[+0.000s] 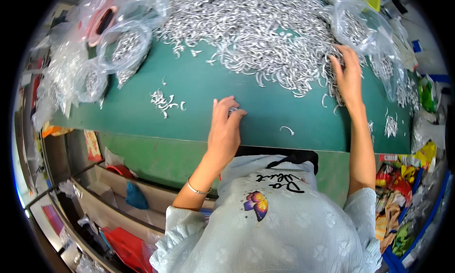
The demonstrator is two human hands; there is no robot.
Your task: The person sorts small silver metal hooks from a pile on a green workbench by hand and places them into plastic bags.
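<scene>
A large pile of small curved silvery pieces (265, 40) covers the far middle of the green table (189, 123). Near the front edge my left hand (225, 130) is curled closed around a few such pieces (232, 111), mostly hidden by the fingers. At the pile's right edge my right hand (350, 78) reaches in, thumb and fingers apart, fingertips touching the pieces. A single curved piece (287, 129) lies alone between my hands, close to the front edge. To the left of my left hand is a small loose cluster of pieces (163, 101).
Clear plastic bags (124, 45) of the same pieces stand at the left, beside pink-handled scissors (102, 26). Another filled bag (362, 28) is at the far right, with a small heap (391, 126) nearer me. Drawers (118, 202) lie below left; colourful packages (398, 183) crowd below right.
</scene>
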